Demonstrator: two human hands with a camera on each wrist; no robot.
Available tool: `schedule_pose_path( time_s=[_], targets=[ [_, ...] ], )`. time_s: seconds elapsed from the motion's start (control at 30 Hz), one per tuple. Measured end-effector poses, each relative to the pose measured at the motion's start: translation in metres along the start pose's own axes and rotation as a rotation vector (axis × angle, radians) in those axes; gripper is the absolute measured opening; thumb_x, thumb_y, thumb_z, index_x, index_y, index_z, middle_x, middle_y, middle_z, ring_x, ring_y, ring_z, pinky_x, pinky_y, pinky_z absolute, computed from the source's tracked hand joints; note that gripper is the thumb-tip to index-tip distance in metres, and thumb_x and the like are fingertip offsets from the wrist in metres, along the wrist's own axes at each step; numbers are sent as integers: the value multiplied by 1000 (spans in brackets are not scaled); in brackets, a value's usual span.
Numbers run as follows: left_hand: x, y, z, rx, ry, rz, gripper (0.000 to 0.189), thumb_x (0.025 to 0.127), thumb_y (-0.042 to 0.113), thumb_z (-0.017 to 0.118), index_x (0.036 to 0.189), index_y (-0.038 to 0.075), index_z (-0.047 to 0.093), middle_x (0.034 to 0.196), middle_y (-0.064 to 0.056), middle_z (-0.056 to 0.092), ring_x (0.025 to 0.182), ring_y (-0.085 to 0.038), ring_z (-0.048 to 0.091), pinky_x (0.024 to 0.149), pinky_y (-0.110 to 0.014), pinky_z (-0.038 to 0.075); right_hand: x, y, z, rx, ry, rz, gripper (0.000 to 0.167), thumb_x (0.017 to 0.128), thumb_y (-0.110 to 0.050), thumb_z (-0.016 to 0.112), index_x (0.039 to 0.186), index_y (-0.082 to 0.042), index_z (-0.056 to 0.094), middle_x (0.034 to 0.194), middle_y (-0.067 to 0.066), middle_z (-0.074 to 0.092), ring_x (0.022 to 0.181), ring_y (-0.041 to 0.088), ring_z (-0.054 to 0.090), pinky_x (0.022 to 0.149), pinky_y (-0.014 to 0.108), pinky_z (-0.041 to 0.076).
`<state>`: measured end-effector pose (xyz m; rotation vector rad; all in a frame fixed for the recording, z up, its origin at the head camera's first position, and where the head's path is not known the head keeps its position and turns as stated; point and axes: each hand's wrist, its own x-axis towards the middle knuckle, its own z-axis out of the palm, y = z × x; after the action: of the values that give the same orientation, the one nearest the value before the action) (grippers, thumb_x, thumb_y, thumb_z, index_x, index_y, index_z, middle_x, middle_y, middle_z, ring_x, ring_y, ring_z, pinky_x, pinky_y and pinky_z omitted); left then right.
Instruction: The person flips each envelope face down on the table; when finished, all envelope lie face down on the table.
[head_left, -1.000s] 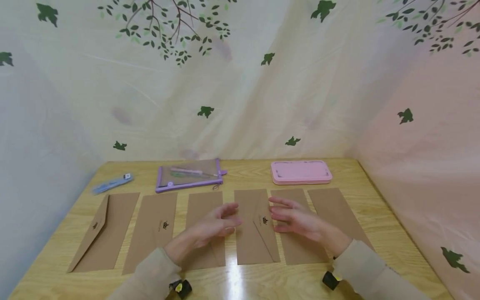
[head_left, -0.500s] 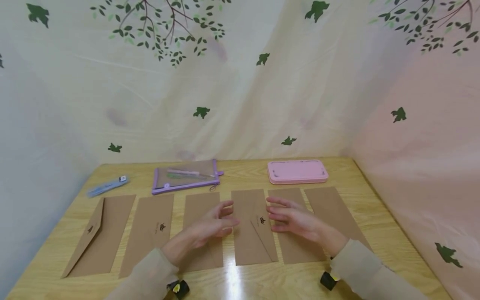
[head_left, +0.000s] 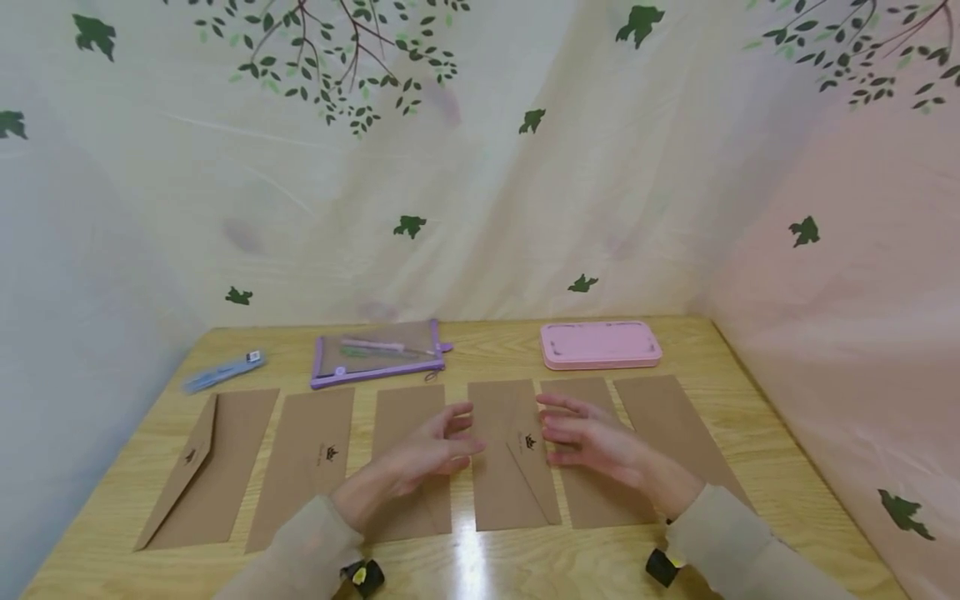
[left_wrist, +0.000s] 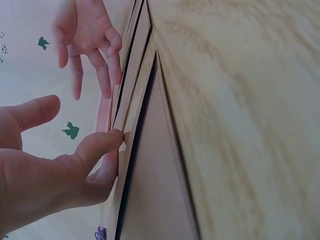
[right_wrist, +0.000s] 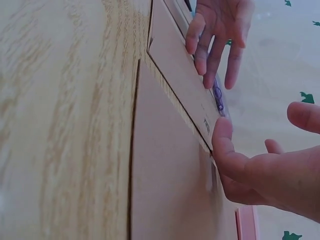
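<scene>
Several brown paper envelopes lie in a row across the table. My left hand [head_left: 427,450] is over the third envelope from the left [head_left: 405,408], its fingers loosely bent and holding nothing. Facing it, my right hand [head_left: 600,442] hovers over the fifth envelope [head_left: 609,502], fingers spread and relaxed. Between the two hands is an envelope with a slanted flap and a small black crown print [head_left: 498,467]. In the left wrist view, the fingertips of my left hand [left_wrist: 55,170] are close by the envelopes. My right hand [right_wrist: 272,172] appears likewise in the right wrist view.
Behind the row are a blue slim packet [head_left: 225,372], a clear zip pouch with purple edging [head_left: 378,375] holding pens, and a pink case [head_left: 602,345]. The leftmost envelope [head_left: 232,467] has its flap slightly raised. A patterned curtain [head_left: 480,208] encloses the wooden table [head_left: 420,575].
</scene>
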<state>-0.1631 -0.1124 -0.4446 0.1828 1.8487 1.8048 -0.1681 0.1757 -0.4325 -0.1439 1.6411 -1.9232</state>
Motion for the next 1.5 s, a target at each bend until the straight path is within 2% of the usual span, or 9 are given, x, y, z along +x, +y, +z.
schedule_pose_path(
  time_s=[0.2,0.37,0.53,0.73,0.93,1.1,1.33,1.5],
  targets=[
    [1,2,0,5,-8,-4,80,95,12,71,158,0,23,160,-28,26,140,-45,37,106,-48,48,0,1,-3,19,18,-3,69,102,-16,60,157,2,22,151,23,30,125,33,44,102,47,49],
    [0,4,0,26,-15,-5,80,94,14,72,158,0,25,160,-27,27,140,-44,38,105,-48,48,2,1,-4,50,27,-4,63,103,-14,58,155,2,28,137,15,42,119,29,47,100,45,50],
    [-2,5,1,75,-15,-2,79,94,15,72,157,0,28,159,-26,29,137,-44,41,104,-50,49,4,-2,-4,63,20,-4,55,104,-13,57,152,1,34,131,9,45,118,27,47,100,44,49],
    [-2,4,2,123,-11,1,79,93,19,73,157,2,30,158,-24,31,137,-43,40,102,-52,50,3,-6,-5,80,4,-13,50,105,-13,54,150,-1,38,137,11,47,121,28,49,102,46,47],
    [-1,6,2,130,-17,-2,78,93,20,73,156,2,31,157,-24,33,136,-41,40,102,-51,50,2,-12,-3,102,-31,-31,56,107,-14,50,156,0,27,148,15,44,123,28,50,107,50,44],
    [1,10,3,154,-22,-2,79,93,20,74,156,1,30,153,-27,35,137,-44,39,102,-53,50,3,-12,0,146,-55,-25,56,108,-12,45,158,-1,22,148,15,42,123,29,51,105,53,47],
    [1,12,6,116,-26,-17,80,93,16,74,156,-1,29,148,-31,36,137,-47,36,100,-52,51,5,-10,3,173,-77,-36,51,109,-12,45,154,4,29,142,14,45,119,29,54,103,53,49],
    [2,13,10,84,-34,-26,79,93,15,74,155,-2,28,148,-30,37,134,-45,41,100,-51,52,6,-9,7,174,-118,-26,49,109,-11,43,154,4,30,145,16,44,118,29,56,98,49,53]
  ],
)
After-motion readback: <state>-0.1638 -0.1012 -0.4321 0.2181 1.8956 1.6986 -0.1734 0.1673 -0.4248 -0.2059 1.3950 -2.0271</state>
